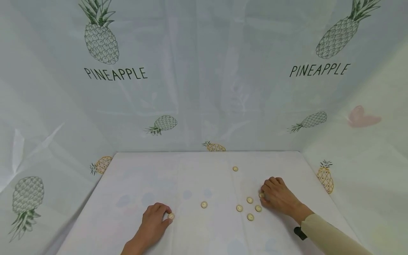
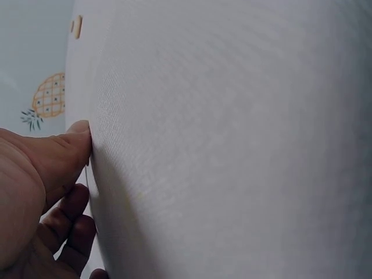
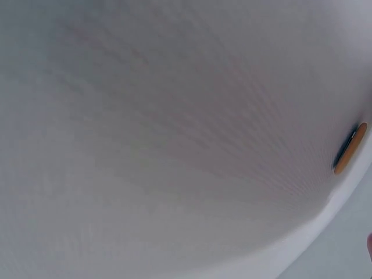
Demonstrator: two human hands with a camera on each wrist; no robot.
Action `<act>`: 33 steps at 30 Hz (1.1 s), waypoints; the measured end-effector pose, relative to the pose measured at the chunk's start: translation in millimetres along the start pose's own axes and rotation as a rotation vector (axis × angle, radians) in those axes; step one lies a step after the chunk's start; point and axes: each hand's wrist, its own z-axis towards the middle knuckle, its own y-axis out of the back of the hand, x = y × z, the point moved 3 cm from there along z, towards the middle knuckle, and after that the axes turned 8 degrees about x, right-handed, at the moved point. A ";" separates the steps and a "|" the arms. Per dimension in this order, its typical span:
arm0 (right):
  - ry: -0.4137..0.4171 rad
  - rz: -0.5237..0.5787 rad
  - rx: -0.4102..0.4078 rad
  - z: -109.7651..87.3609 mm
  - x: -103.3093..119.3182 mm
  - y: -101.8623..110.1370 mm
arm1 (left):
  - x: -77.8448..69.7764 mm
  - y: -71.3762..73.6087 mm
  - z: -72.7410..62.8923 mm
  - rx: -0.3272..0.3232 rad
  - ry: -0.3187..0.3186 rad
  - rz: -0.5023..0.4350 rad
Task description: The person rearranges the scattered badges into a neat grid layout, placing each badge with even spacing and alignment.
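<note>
In the head view my left hand [image 1: 152,225] is at the left front of the white table. Between its thumb and forefinger it pinches a round wooden game piece [image 1: 171,216], pale with a ringed, marked top. The left wrist view shows the thumb and curled fingers down at the cloth; the piece is hidden there. Farther right, my right hand [image 1: 280,198] pinches another round piece [image 1: 261,195], partly covered by its fingers. Just left of that hand lie several loose pieces, the closest being one piece [image 1: 258,208]. Only a sliver of fingertip [image 3: 370,247] enters the right wrist view.
One piece [image 1: 204,204] lies alone between the hands, and another piece [image 1: 235,169] lies toward the back. White cloth [image 1: 191,233] covers the table. Pineapple-printed curtains [image 1: 204,88] stand behind and at both sides. A black band [image 1: 299,233] hangs at the right wrist.
</note>
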 end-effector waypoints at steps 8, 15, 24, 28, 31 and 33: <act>0.030 0.006 -0.034 9.9 -4.4 2.3 | -1.9 1.5 -2.3 -0.031 -0.021 0.044; 0.001 0.023 0.011 21.3 -8.8 2.1 | -2.7 2.8 -2.5 -0.038 -0.026 0.037; 0.005 0.008 0.016 34.8 -11.4 -0.4 | -0.4 0.3 1.2 -0.030 -0.033 0.037; 0.014 -0.002 0.000 40.6 -11.2 -2.7 | 1.1 -1.2 2.8 -0.033 -0.038 0.033; 0.024 0.004 -0.025 46.9 -10.4 -3.4 | 1.9 -1.4 3.7 -0.032 -0.044 0.029; 0.030 0.020 -0.040 52.6 -9.6 -3.4 | 2.0 -0.7 4.0 -0.029 -0.048 0.023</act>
